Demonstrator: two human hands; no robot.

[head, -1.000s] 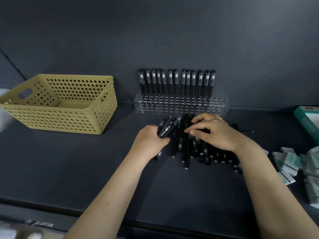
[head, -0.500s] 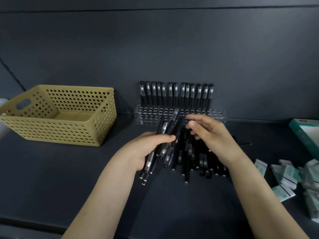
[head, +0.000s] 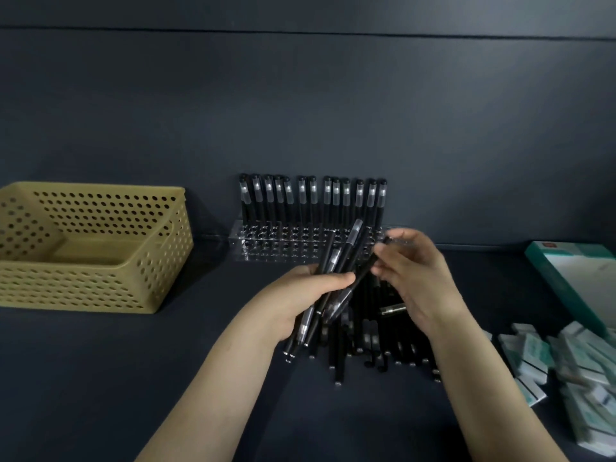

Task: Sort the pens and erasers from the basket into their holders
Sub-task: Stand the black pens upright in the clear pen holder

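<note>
Presently the left hand (head: 300, 301) clamps fingers round black, clear-capped pens (head: 345, 256); right hand (head: 420, 281) pinches one.

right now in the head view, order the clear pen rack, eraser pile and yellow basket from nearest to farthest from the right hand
1. Clear pen rack, just behind the right hand.
2. Eraser pile, on the table to its right.
3. Yellow basket, far left.

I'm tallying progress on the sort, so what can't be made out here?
Head view only:
- Right hand: motion-blurred; unclear whether it pinches a pen from the left hand's pen bundle.
- Loose pens: partly covered by both hands, uncountable.
- Basket near floor: hidden behind its front wall.
- Erasers: blurred, cut off by the right edge.
</note>
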